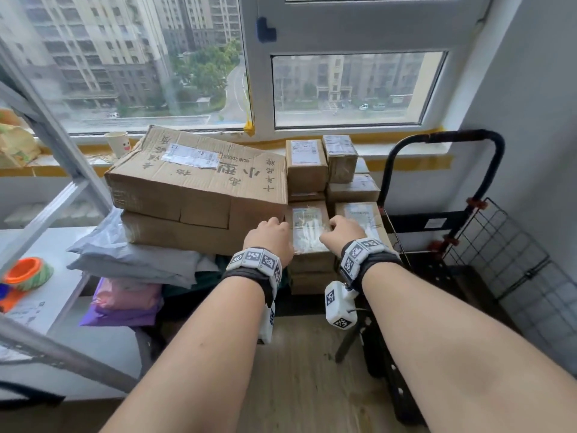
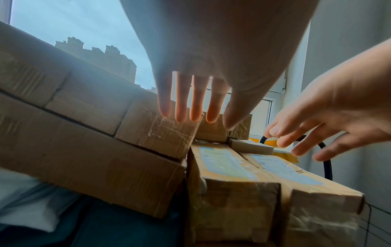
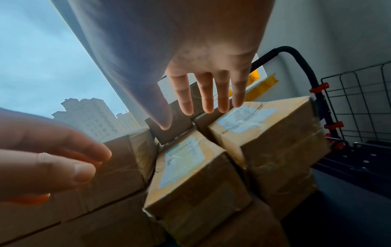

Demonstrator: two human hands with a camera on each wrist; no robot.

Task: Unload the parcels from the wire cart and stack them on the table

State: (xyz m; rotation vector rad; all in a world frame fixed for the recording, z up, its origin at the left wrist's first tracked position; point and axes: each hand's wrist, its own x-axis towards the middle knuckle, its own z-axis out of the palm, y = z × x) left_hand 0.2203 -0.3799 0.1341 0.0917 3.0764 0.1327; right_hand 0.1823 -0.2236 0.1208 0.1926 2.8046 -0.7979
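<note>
Brown cardboard parcels stacked in a block under the window, right of centre. Near top row: a small labelled parcel (image 1: 309, 228) with a second labelled parcel (image 1: 362, 218) just right of it; more small parcels (image 1: 321, 164) piled behind, reaching the sill. To the left, a large flat box (image 1: 199, 176) lies tilted on another flat box, over grey mailer bags (image 1: 131, 260) and pink and purple ones below.

Left hand (image 1: 270, 237) hovers over the left edge of the near small parcel, fingers (image 2: 182, 103) straight and slightly spread, holding nothing. Right hand (image 1: 342, 231) above the seam between the two near parcels, fingers (image 3: 206, 93) extended, loosely apart; contact with the cardboard cannot be told.

Wire cart (image 1: 496, 254) stands at the right against the wall, black handle (image 1: 452, 137) upright, mesh side panel folded outward. White bench (image 1: 40, 295) at near left with an orange ring-shaped object. Paper cup (image 1: 117, 145) on the sill.
</note>
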